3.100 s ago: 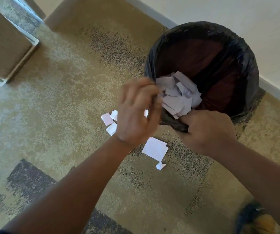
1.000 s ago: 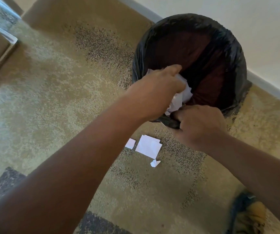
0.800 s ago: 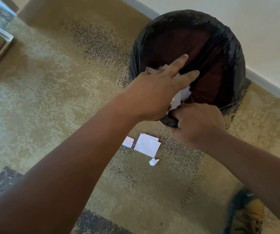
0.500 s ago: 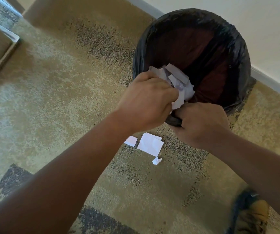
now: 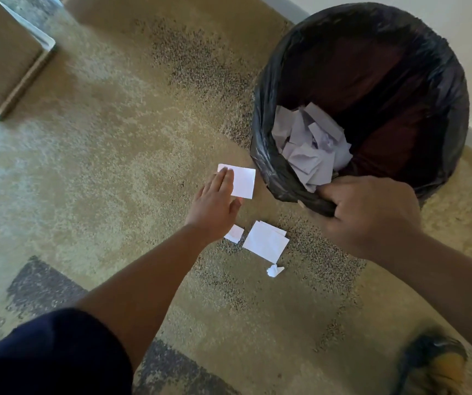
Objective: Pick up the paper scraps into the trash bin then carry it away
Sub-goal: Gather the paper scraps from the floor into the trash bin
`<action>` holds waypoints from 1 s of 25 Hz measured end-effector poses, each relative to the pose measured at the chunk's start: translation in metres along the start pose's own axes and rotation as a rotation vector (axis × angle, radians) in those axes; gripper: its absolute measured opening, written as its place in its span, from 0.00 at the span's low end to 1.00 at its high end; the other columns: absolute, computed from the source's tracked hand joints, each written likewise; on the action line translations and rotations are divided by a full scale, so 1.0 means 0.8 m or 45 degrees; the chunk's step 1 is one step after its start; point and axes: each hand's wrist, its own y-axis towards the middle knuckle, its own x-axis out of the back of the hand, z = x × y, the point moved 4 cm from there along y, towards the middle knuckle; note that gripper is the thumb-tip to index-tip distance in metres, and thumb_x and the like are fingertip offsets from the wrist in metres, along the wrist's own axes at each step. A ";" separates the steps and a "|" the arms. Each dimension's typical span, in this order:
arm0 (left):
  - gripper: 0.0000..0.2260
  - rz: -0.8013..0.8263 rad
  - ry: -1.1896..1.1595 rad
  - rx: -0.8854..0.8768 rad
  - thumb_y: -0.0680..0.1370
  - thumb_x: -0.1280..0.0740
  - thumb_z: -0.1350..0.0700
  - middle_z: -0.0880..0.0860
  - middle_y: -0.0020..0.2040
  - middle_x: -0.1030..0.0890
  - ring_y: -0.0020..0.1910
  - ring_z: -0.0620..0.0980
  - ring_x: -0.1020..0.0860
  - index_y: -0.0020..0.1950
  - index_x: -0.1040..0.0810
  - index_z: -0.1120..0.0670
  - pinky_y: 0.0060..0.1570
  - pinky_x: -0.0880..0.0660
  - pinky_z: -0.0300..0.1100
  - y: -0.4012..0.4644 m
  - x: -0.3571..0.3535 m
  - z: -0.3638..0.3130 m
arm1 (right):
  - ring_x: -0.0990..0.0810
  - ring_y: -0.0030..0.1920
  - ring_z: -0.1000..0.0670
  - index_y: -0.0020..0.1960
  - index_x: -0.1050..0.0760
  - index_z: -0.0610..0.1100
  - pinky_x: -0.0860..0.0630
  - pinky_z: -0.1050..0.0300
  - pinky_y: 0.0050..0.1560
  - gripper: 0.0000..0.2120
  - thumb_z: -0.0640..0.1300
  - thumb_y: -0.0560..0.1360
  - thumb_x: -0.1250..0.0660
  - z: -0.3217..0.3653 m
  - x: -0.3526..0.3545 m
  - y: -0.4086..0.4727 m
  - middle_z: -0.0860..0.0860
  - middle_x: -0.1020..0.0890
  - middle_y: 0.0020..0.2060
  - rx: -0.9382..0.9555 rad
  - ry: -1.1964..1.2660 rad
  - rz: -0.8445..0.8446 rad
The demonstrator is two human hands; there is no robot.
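a: head view. the left hand point(image 5: 216, 202) lies flat on the carpet point(image 5: 109, 155), its grip spread, straight fingers pressing the edge of a paper scrap point(image 5: 242, 181) just beside the trash bin point(image 5: 263, 115).

b: best way to lift it?

a: i'd slide a fingertip under one edge or drag it till a corner curls, then pinch. three more scraps wait nearer: a small scrap point(image 5: 235, 232), a large scrap point(image 5: 266, 243) and a crumpled bit point(image 5: 274, 271).

b: and the bin?

a: lined with a black bag, a heap of paper point(image 5: 309, 149) piled against its near wall. the right hand point(image 5: 369, 215) has its grip curled tight round the near rim, bag included.
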 end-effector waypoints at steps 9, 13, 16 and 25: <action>0.33 0.003 0.080 0.187 0.81 0.34 0.53 0.50 0.80 0.43 0.76 0.61 0.42 0.81 0.48 0.50 0.65 0.27 0.60 0.062 -0.004 0.009 | 0.20 0.32 0.46 0.40 0.19 0.53 0.32 0.61 0.29 0.16 0.65 0.70 0.36 -0.002 -0.001 0.000 0.55 0.20 0.32 0.009 -0.010 -0.037; 0.22 -0.092 0.061 0.250 0.78 0.30 0.56 0.53 0.67 0.30 0.66 0.59 0.32 0.70 0.32 0.50 0.63 0.28 0.55 0.065 -0.008 0.011 | 0.20 0.32 0.46 0.37 0.21 0.52 0.30 0.60 0.29 0.14 0.62 0.69 0.33 -0.001 -0.001 0.000 0.55 0.21 0.31 0.020 0.002 -0.030; 0.12 -0.087 -0.076 0.268 0.78 0.30 0.55 0.52 0.64 0.31 0.64 0.57 0.33 0.61 0.25 0.51 0.62 0.29 0.52 0.058 -0.016 0.013 | 0.21 0.31 0.47 0.37 0.21 0.51 0.30 0.60 0.29 0.13 0.61 0.69 0.31 -0.001 -0.001 0.000 0.55 0.22 0.30 0.015 0.004 -0.032; 0.06 -0.008 -0.361 0.444 0.76 0.30 0.62 0.53 0.46 0.19 0.45 0.55 0.20 0.50 0.23 0.53 0.36 0.28 0.42 0.064 -0.014 0.023 | 0.20 0.33 0.47 0.39 0.21 0.52 0.27 0.57 0.30 0.16 0.63 0.71 0.37 -0.002 -0.002 -0.001 0.55 0.22 0.31 0.012 0.033 -0.048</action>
